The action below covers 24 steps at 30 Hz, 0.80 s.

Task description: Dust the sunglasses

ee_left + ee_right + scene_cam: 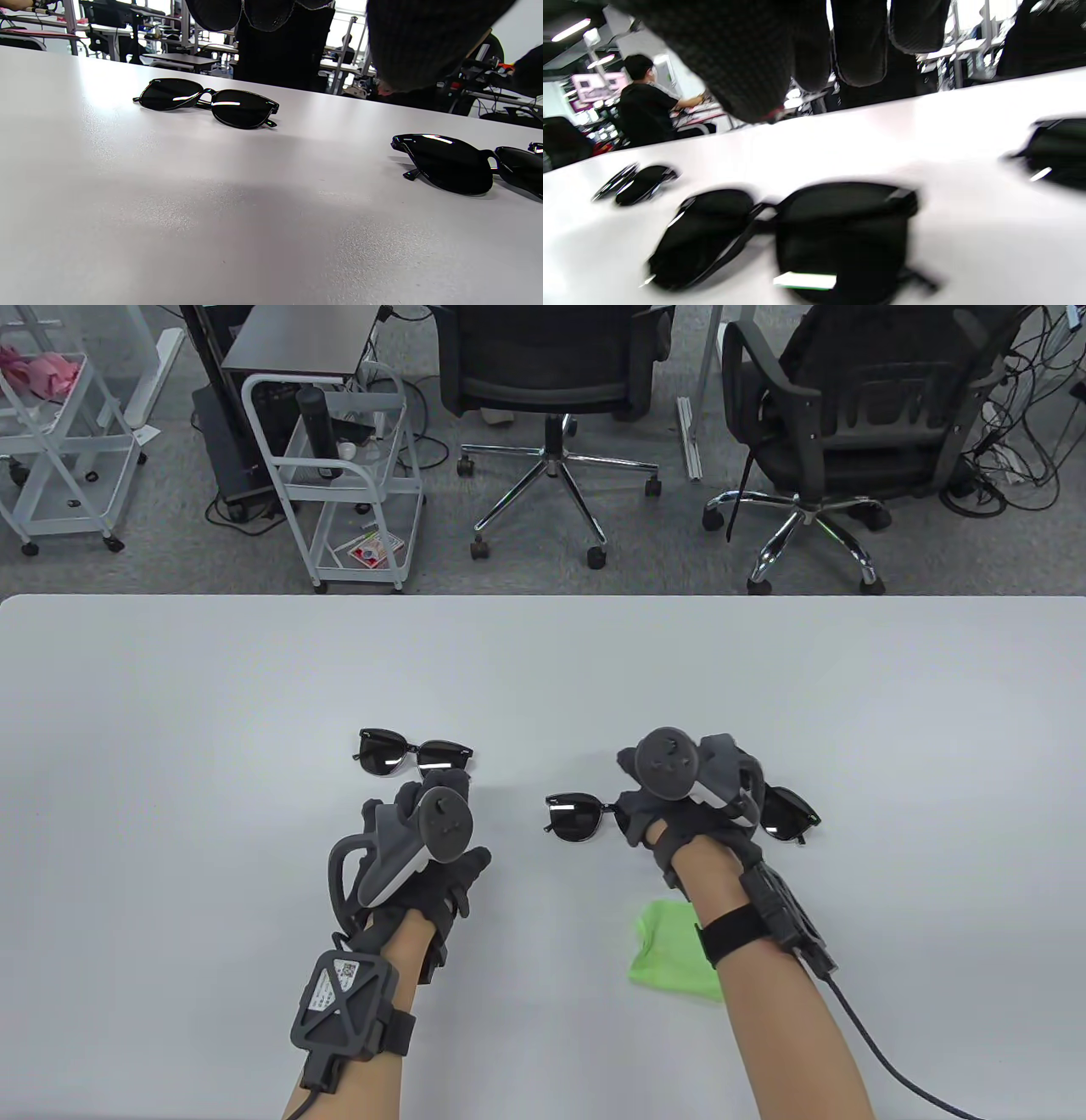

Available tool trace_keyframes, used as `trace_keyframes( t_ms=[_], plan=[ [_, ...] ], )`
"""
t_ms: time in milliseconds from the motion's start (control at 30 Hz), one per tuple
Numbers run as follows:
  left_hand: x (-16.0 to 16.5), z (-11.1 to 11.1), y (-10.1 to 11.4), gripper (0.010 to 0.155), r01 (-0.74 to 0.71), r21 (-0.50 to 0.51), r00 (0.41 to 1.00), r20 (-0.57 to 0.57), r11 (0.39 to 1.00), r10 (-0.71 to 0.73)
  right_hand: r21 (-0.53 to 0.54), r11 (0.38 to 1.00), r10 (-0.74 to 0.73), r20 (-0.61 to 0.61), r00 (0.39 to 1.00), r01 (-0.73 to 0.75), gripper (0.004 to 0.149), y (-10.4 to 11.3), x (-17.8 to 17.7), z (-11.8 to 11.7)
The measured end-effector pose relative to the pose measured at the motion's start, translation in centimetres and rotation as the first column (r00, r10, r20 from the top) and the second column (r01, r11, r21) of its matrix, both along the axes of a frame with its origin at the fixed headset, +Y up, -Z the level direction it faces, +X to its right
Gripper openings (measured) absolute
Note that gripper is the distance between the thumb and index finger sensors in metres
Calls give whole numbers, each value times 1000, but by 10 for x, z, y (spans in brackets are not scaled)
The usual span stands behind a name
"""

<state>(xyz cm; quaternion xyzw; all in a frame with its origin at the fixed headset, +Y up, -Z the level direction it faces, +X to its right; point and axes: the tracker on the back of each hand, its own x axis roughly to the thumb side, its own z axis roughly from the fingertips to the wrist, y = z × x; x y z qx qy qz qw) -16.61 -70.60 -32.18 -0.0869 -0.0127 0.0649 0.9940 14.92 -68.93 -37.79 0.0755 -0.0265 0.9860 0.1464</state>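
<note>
Three black sunglasses lie on the white table (170, 729). The left pair (411, 755) (208, 101) sits just beyond my left hand (437, 806), whose fingers (407, 42) hang above the table and hold nothing. My right hand (670, 797) hovers over the right half of the middle pair (577, 817) (797, 237) (449, 163); its fingers (746, 55) hang clear above the lenses without touching. The third pair (789, 813) (1056, 152) pokes out to the right of that hand. A green cloth (670, 954) lies on the table, partly under my right forearm.
Beyond the table's far edge stand two black office chairs (551, 381) (848, 407) and white wire trolleys (348, 475). The right wrist view is motion-blurred; a seated person (645, 106) shows in its background.
</note>
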Motion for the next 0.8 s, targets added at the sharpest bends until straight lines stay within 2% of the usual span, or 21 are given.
trace_keyframes(
  t_ms=[100, 200, 333, 433, 567, 700, 800],
  plan=[
    [0, 0, 0, 91, -1, -6, 1000, -2, 1000, 1, -2, 1000, 8, 99, 995, -8, 62, -3, 38, 1],
    [-1, 0, 1, 91, -11, -7, 1000, -3, 1000, 11, -89, 996, -6, 216, 976, 26, 70, -25, 69, -1],
    [1, 0, 0, 91, -12, -10, 1000, 6, 1000, 12, -163, 985, 98, 272, 957, -55, 75, -52, 86, -3],
    [5, 0, -1, 92, -7, -22, 1000, 19, 1000, 7, -240, 967, 155, 274, 949, -89, 74, -63, 92, -5],
    [10, 1, 0, 92, -3, -20, 999, 38, 1000, 4, -232, 964, 193, 284, 939, -128, 62, -68, 98, -7],
    [16, 2, 2, 92, 0, -11, 998, 58, 1000, 0, -136, 979, 190, 324, 927, -153, 44, -61, 102, -5],
    [18, 3, 1, 92, 6, -12, 998, 66, 1000, -5, -151, 981, 169, 320, 932, -126, 43, -58, 107, 0]
  ],
)
